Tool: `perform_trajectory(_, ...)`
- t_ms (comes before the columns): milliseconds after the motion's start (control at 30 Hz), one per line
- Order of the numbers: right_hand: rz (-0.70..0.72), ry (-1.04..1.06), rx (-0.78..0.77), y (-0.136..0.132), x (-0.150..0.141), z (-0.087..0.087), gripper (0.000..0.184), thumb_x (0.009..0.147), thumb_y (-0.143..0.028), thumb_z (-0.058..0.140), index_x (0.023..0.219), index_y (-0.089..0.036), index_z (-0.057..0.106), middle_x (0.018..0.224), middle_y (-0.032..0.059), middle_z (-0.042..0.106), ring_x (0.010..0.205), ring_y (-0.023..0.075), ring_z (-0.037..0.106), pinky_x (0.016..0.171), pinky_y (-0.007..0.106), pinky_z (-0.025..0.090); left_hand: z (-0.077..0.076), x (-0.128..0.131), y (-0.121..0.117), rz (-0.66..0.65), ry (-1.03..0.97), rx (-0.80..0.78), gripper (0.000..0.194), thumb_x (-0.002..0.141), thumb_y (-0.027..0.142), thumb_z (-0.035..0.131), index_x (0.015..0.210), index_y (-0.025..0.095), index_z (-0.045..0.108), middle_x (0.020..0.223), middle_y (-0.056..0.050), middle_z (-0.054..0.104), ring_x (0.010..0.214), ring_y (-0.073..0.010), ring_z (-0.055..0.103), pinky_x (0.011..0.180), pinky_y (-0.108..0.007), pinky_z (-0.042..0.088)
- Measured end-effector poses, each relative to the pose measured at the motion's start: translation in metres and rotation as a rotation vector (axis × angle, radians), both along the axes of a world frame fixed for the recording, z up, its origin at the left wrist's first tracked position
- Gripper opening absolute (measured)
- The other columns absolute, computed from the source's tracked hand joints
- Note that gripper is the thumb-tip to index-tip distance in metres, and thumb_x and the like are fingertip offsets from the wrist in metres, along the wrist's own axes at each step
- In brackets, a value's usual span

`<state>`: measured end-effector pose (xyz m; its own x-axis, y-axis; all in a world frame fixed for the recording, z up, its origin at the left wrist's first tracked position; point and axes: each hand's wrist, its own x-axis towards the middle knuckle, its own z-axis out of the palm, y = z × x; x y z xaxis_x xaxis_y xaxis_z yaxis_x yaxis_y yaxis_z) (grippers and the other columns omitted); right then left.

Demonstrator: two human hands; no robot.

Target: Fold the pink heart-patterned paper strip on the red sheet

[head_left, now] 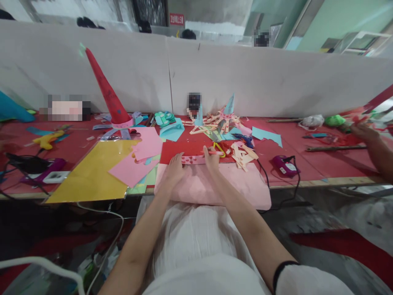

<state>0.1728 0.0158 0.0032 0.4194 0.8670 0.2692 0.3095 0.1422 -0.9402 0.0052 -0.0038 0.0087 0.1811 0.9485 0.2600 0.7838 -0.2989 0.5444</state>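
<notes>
Heart-patterned pink strip (195, 159): apparently cut, unlooped, on red sheet (171, 150); left hand (175, 167) and right hand (211, 160) apart at opposite ends, grip unclear.

The only view looks out from the wearer's head, forward and steeply down; the lap and both forearms are nearest; the counter (294, 172) crosses mid-view; the white partition (245, 78) stands beyond.

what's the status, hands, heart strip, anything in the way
Left hand at left end of pink heart-patterned strip. Right hand at right end. Yellow-handled tool and loose paper strips close on right.
</notes>
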Motion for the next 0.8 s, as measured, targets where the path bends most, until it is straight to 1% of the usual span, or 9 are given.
perform_trajectory(167, 0.021, -0.008, -0.022, -0.0010, -0.0007, 0.0020, 0.034, 0.082, -0.054, 0.044, 0.066, -0.023, 0.043, 0.052, -0.0043, 0.053, 0.055, 0.0139, 0.052, 0.062, 0.025, 0.038, 0.0025, -0.0005, 0.0000, -0.006, -0.022, -0.026, 0.057, 0.076, 0.010, 0.053, 0.132, 0.016, 0.044, 0.137, -0.011, 0.052, 0.128, -0.0237, 0.046, 0.110, -0.040, 0.036)
perform_trajectory(367, 0.053, -0.025, 0.001, -0.0023, -0.0032, 0.0038, 0.035, 0.081, -0.054, 0.047, 0.065, -0.023, 0.043, 0.052, -0.0039, 0.053, 0.056, 0.0141, 0.053, 0.063, 0.025, 0.038, 0.0061, 0.0003, -0.0022, 0.011, -0.009, -0.041, 0.061, 0.073, 0.012, 0.056, 0.133, 0.011, 0.042, 0.138, -0.016, 0.049, 0.130, -0.0256, 0.044, 0.110, -0.040, 0.035)
perform_trajectory(533, 0.046, -0.040, 0.001, -0.0001, -0.0034, 0.0017, 0.037, 0.080, -0.057, 0.047, 0.066, -0.022, 0.045, 0.052, -0.0033, 0.053, 0.055, 0.0139, 0.052, 0.061, 0.025, 0.039, 0.0031, 0.0000, -0.0025, -0.004, -0.004, -0.026, 0.066, 0.072, 0.019, 0.063, 0.134, 0.017, 0.041, 0.143, -0.013, 0.044, 0.134, -0.0265, 0.039, 0.112, -0.042, 0.033)
perform_trajectory(600, 0.049, -0.044, -0.006, 0.0002, -0.0032, 0.0014, 0.037, 0.081, -0.056, 0.047, 0.066, -0.022, 0.045, 0.053, -0.0031, 0.053, 0.056, 0.0140, 0.052, 0.061, 0.025, 0.039, 0.0017, 0.0002, -0.0024, 0.009, -0.008, -0.008, 0.061, 0.073, 0.023, 0.063, 0.131, 0.018, 0.043, 0.144, -0.013, 0.043, 0.136, -0.0267, 0.036, 0.112, -0.043, 0.032)
perform_trajectory(667, 0.035, -0.048, -0.004, -0.0007, -0.0036, 0.0023, 0.035, 0.082, -0.055, 0.046, 0.067, -0.023, 0.045, 0.054, -0.0031, 0.053, 0.057, 0.0138, 0.052, 0.062, 0.025, 0.039, 0.0013, 0.0004, -0.0020, 0.034, -0.008, 0.004, 0.051, 0.076, 0.024, 0.061, 0.125, 0.019, 0.049, 0.144, -0.012, 0.043, 0.135, -0.0260, 0.037, 0.112, -0.042, 0.032)
perform_trajectory(733, -0.001, -0.061, 0.038, -0.0033, -0.0055, 0.0044, 0.033, 0.083, -0.051, 0.045, 0.067, -0.023, 0.044, 0.058, -0.0031, 0.053, 0.059, 0.0131, 0.051, 0.064, 0.025, 0.039, 0.0018, 0.0003, -0.0015, 0.069, 0.003, 0.004, 0.037, 0.079, 0.023, 0.058, 0.116, 0.019, 0.055, 0.142, -0.012, 0.045, 0.135, -0.0249, 0.038, 0.112, -0.040, 0.032)
perform_trajectory(800, -0.033, -0.090, 0.119, -0.0074, -0.0091, 0.0074, 0.031, 0.085, -0.048, 0.044, 0.067, -0.022, 0.043, 0.063, -0.0026, 0.053, 0.063, 0.0123, 0.051, 0.066, 0.025, 0.040, 0.0027, 0.0000, -0.0009, 0.090, 0.022, -0.005, 0.029, 0.080, 0.021, 0.055, 0.109, 0.018, 0.058, 0.140, -0.012, 0.047, 0.133, -0.0241, 0.040, 0.112, -0.038, 0.032)
